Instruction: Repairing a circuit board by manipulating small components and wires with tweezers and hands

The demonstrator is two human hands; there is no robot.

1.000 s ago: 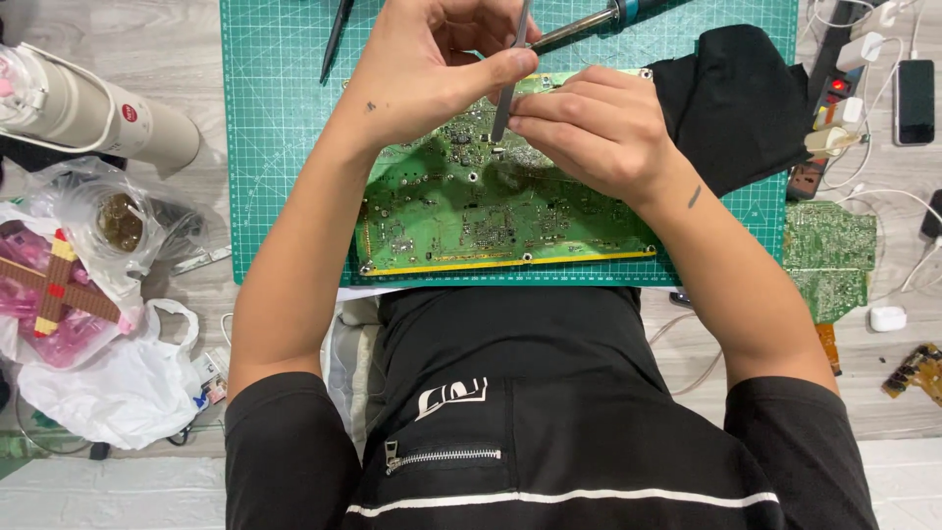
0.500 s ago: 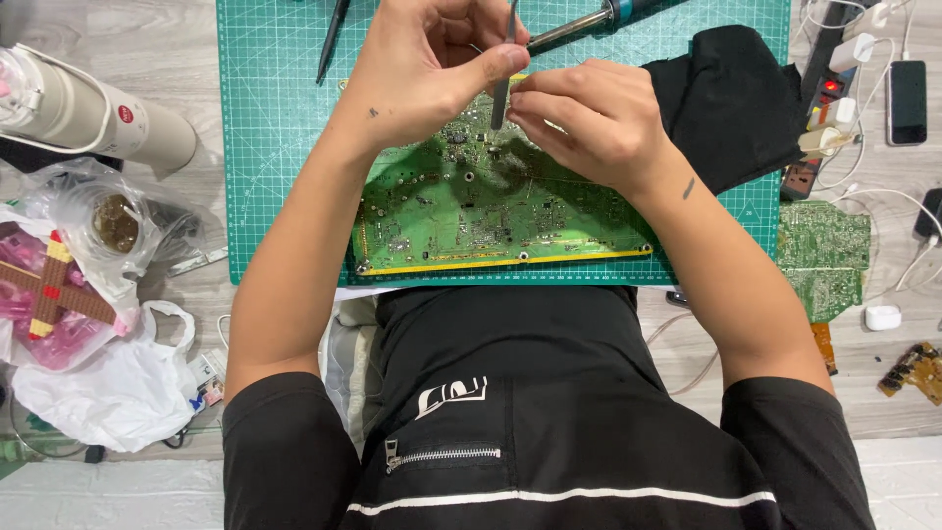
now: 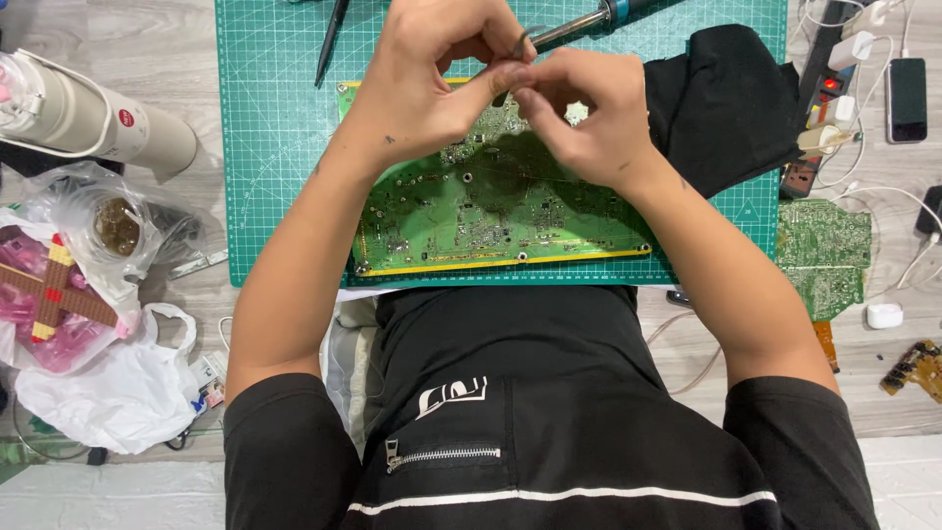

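A large green circuit board (image 3: 491, 221) lies on a green cutting mat (image 3: 280, 147) in front of me. Above the board's far edge, my left hand (image 3: 432, 74) and my right hand (image 3: 594, 118) meet fingertip to fingertip. Both pinch a thin metal tool (image 3: 523, 41), of which only a short dark end shows above the fingers. A soldering iron (image 3: 589, 20) lies on the mat just beyond the hands, apart from them. My fingers hide what lies under them on the board.
A black cloth (image 3: 731, 98) is at the mat's right edge, and a black pointed tool (image 3: 331, 39) at its top. A white flask (image 3: 88, 118) and plastic bags (image 3: 98, 393) lie left. A power strip (image 3: 834, 88), phone (image 3: 905, 98), cables and a smaller green board (image 3: 824, 255) lie right.
The thin tool stood upright with its tip on the board. Now both hands have closed together higher up, and the tool is lifted off the board between the fingertips.
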